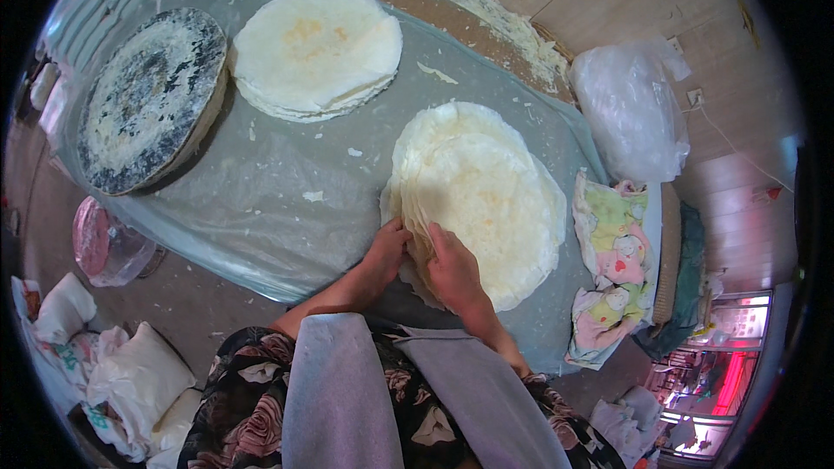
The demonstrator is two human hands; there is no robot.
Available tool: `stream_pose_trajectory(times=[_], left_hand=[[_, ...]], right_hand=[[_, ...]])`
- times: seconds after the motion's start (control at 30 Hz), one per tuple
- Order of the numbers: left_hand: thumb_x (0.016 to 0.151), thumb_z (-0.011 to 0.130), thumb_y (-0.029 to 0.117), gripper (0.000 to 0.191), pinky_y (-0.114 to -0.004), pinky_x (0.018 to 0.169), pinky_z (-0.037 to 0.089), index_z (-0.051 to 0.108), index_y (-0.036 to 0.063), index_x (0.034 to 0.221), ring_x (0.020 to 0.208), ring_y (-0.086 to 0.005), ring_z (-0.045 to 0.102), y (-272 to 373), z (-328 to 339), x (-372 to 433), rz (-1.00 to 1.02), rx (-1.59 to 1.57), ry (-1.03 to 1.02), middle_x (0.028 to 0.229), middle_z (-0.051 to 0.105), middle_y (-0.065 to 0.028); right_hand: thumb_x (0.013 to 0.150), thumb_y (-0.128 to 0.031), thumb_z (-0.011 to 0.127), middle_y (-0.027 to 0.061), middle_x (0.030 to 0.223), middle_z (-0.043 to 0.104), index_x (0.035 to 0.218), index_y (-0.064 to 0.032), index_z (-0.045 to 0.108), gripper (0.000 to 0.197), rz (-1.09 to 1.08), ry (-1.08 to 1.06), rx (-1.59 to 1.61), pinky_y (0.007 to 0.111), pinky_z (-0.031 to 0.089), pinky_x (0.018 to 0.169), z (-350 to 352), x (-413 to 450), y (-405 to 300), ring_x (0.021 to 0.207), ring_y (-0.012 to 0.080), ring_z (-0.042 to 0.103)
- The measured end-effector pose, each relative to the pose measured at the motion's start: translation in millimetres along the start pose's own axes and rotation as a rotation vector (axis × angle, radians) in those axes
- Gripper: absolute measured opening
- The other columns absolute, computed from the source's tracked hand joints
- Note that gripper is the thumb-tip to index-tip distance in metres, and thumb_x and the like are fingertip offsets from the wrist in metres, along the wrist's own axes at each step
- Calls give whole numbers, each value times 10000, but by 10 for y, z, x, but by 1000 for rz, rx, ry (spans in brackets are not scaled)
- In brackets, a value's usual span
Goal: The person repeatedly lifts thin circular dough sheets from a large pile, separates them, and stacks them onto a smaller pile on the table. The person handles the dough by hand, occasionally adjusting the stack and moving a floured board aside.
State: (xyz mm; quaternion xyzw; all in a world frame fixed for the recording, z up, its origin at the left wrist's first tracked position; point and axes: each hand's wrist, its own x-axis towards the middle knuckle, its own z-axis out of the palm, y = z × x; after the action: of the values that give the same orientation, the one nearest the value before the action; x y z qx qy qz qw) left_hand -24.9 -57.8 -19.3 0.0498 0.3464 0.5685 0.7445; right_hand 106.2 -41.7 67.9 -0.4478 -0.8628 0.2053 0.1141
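A pile of thin round flatbreads (502, 208) lies on the plastic-covered table (293, 208) right before me. At the pile's near left edge, my left hand (389, 249) grips several of the lower sheets. Beside it my right hand (454, 270) pinches the raised edges of the upper sheets, thumb and fingers around them. The left edges stand lifted and slightly fanned between both hands, while the right part rests flat. A second flatbread stack (319, 52), with brown spots on top, sits farther back to the left.
A round dark griddle-like disc (153, 101), crusted with flour, stands at the table's left. Dough scraps (436, 73) dot the plastic. At right are a clear plastic bag (629, 111) and a patterned cloth (612, 260). White sacks (140, 365) and a pink-lidded tub (111, 244) stand lower left.
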Motion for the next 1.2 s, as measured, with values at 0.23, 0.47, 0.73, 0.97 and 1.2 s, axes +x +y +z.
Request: stream_pose_trajectory(times=[0.23,0.47,0.73,0.97,1.2], left_hand=[[873,444,32,399,-371,856,484,497,29,1269,1003,-248,602,-57,-45,52,10,-18,-4,1154,604,-104],[859,438,12,414,-351,813,505,499,28,1268,985,-246,609,-66,-61,59,32,-1,-10,1139,604,-116],[854,429,5,420,-371,805,505,501,34,1266,983,-261,606,-28,-2,45,-2,19,47,1141,602,-119],[843,434,16,407,-378,815,497,519,32,1240,980,-255,599,-35,-9,48,-7,69,34,1125,607,-115],[813,420,-20,385,-309,804,487,549,18,1174,957,-200,599,32,48,-7,-3,-12,18,1054,616,-101]], right_hand=[[797,-13,510,179,1024,611,1263,-17,473,467,118,97,108,428,486,775,-98,2,-33,906,363,600],[795,-44,560,177,1084,589,1325,-35,415,549,-103,132,-210,417,480,803,125,-72,-134,978,349,575],[795,-23,566,192,1093,589,1346,-19,401,576,-41,67,44,397,490,801,29,-137,38,948,353,584],[778,-6,544,203,1063,589,1330,22,411,568,-78,123,-122,399,484,803,103,-114,69,931,363,581],[776,-25,540,207,1063,582,1310,40,425,550,-11,122,-80,420,469,808,64,-58,-105,950,373,564]])
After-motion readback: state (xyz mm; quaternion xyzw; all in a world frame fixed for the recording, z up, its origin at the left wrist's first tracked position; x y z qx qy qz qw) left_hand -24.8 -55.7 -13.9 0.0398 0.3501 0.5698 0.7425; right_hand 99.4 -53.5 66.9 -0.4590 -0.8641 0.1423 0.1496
